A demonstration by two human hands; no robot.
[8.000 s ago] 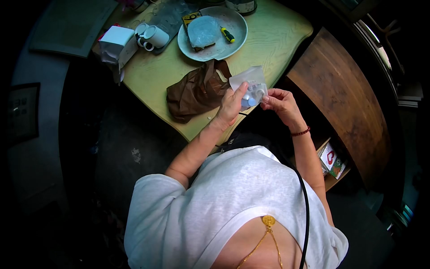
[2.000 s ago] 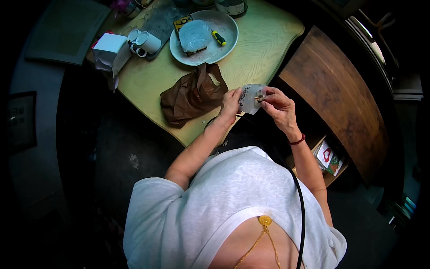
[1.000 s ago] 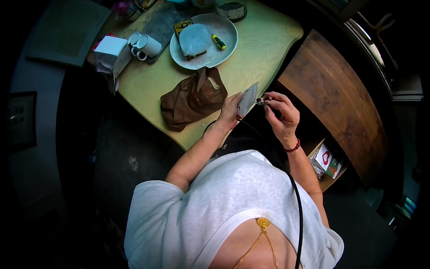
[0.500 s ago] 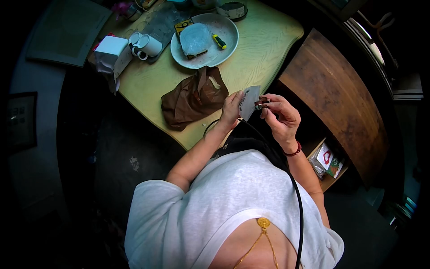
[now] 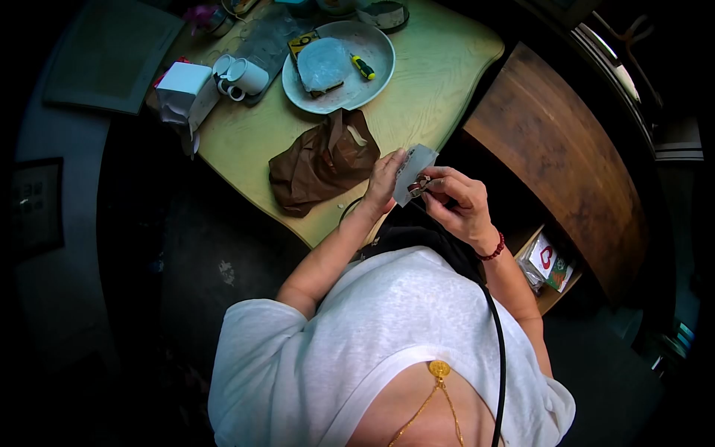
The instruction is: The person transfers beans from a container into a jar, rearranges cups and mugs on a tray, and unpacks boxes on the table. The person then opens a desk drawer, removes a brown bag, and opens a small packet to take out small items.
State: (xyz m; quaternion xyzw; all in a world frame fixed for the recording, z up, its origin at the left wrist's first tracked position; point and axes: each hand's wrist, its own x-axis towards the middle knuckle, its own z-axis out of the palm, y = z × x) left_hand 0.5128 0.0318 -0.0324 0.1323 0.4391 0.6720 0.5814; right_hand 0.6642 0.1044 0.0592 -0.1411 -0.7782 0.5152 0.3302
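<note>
Between the fingers of my left hand is a small translucent plastic bag with dark print along one side. My right hand pinches a small shiny metal piece with curved parts, held against or just in front of the bag; its exact kind is too small to make out. Close to my left hand, a crumpled brown bag lies on the table. A black cord runs down over my white shirt.
On the pale green table a white plate holds a plastic-wrapped block and a yellow-black tool. White mugs and a white box stand left. A brown wooden surface lies right, above an open drawer.
My right hand has moved left and slightly down, bringing the metal piece to the plastic bag. The bag has tilted a little in my left hand.
</note>
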